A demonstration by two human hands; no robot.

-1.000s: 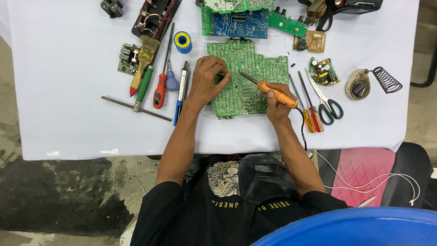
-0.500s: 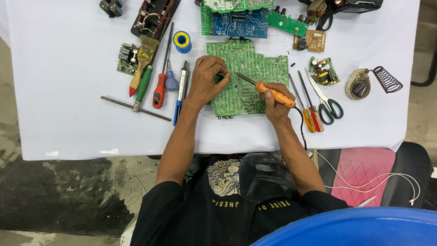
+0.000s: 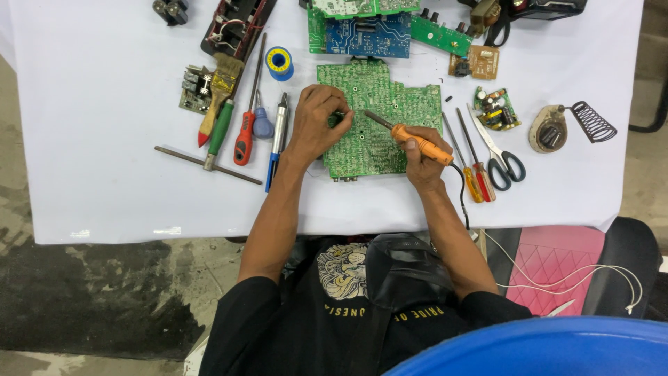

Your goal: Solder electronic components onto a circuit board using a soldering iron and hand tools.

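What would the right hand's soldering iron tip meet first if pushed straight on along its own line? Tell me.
The right hand aims the orange soldering iron up-left across the green circuit board. Straight on, its tip would likely meet the left hand's fingertips first, though height is unclear.

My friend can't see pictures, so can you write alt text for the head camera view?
Seen from above, a person's right hand holds an orange soldering iron with its tip over a green circuit board, while the left hand rests on the board. Screwdrivers, scissors and smaller boards lie around on the white table.
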